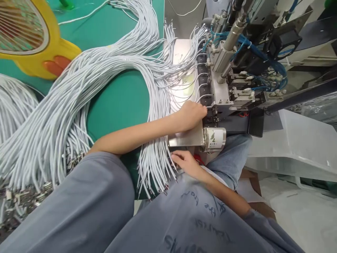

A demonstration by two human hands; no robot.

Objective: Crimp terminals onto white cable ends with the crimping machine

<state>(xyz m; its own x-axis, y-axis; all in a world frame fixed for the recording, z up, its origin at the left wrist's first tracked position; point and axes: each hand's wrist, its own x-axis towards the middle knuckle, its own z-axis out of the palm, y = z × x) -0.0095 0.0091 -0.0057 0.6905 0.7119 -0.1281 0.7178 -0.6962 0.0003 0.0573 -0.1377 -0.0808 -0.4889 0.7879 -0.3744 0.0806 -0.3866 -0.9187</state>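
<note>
My left hand (193, 114) reaches across the metal plate (186, 138) to the row of black slots (204, 79) along the machine. Its fingers are curled down at the slot edge, and what they hold is hidden beneath them. White cables run into several slots just beyond it. Low beside the plate's near edge, my right hand (185, 162) has its thumb and fingers closed around a white cable at the side of the hanging cable bundle (158, 154). Stripped or tipped ends of that bundle hang over my lap.
A pneumatic machine (223, 70) with cylinders and blue tubes stands at the right. A labelled clear-wrapped roll (214, 138) sits at the plate's corner. On the green table (118, 102) lie more cable bundles (79, 77) and a yellow fan (56, 52). A white bin (297, 140) is at right.
</note>
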